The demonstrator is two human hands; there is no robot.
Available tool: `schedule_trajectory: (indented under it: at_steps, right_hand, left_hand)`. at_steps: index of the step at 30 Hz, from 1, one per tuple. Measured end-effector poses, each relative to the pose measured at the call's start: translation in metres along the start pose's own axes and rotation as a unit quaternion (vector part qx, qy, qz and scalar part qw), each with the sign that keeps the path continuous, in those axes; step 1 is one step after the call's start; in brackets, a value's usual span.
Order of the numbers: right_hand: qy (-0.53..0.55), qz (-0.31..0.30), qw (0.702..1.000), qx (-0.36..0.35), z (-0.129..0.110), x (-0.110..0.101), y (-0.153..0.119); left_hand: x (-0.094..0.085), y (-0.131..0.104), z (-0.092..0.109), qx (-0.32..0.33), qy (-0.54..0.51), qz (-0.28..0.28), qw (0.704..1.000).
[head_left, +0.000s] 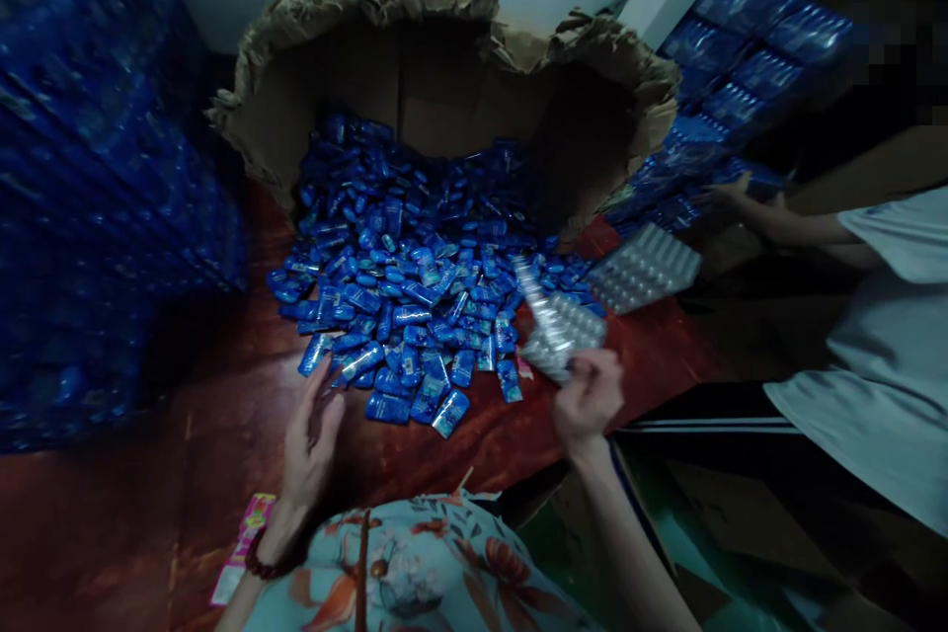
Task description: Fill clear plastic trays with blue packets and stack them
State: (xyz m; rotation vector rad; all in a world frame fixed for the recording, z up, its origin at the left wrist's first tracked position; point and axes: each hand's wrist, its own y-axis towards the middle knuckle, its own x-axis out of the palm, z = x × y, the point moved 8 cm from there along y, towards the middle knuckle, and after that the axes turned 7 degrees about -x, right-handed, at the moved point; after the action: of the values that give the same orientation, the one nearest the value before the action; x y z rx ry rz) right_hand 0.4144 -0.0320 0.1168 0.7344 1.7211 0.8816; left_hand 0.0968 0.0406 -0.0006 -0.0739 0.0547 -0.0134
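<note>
My left hand (pixel 315 439) is at the near left edge of a pile of small blue bottles (pixel 415 296), fingers apart. Its fingertips come close to one bottle (pixel 360 362); whether they touch it I cannot tell. My right hand (pixel 591 400) is closed on the near edge of a clear plastic tray (pixel 567 328) with rows of pockets, held tilted and partly smeared by motion. Just beyond it, to the right, is a stack of similar clear trays (pixel 647 267). The bottles spill out of a torn cardboard box (pixel 444 79) lying open towards me.
Tall stacks of blue packs (pixel 111 168) rise on the left. More wrapped blue packs (pixel 741 69) are piled at the back right, where another person's hand (pixel 730 193) reaches in. A pink and yellow packet (pixel 252 523) lies on the reddish surface (pixel 214 415).
</note>
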Motion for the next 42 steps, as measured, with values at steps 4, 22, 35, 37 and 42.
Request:
schedule_trajectory:
  at_steps: [4, 22, 35, 37, 42]
  right_hand:
    - [0.168, -0.207, 0.929, -0.257, -0.134, 0.058, -0.029]
    - [-0.037, -0.358, 0.927, 0.103, 0.105, 0.038, -0.084]
    - [-0.055, -0.314, 0.941, 0.112, 0.111, 0.033, -0.083]
    - [-0.108, -0.240, 0.953, 0.151, 0.121, 0.019, -0.083]
    - [-0.094, -0.278, 0.945, 0.143, 0.123, 0.024, -0.078]
  left_hand:
    - [0.029, -0.002, 0.000, -0.212, -0.247, -0.098, 0.940]
    - [-0.126, -0.059, -0.060, -0.274, 0.045, 0.267, 0.923]
    - [-0.142, -0.049, -0.087, -0.227, 0.075, 0.237, 0.942]
    - [-0.142, -0.047, -0.085, -0.218, 0.074, 0.233, 0.945]
    - [-0.145, -0.041, -0.067, -0.161, 0.118, 0.239, 0.950]
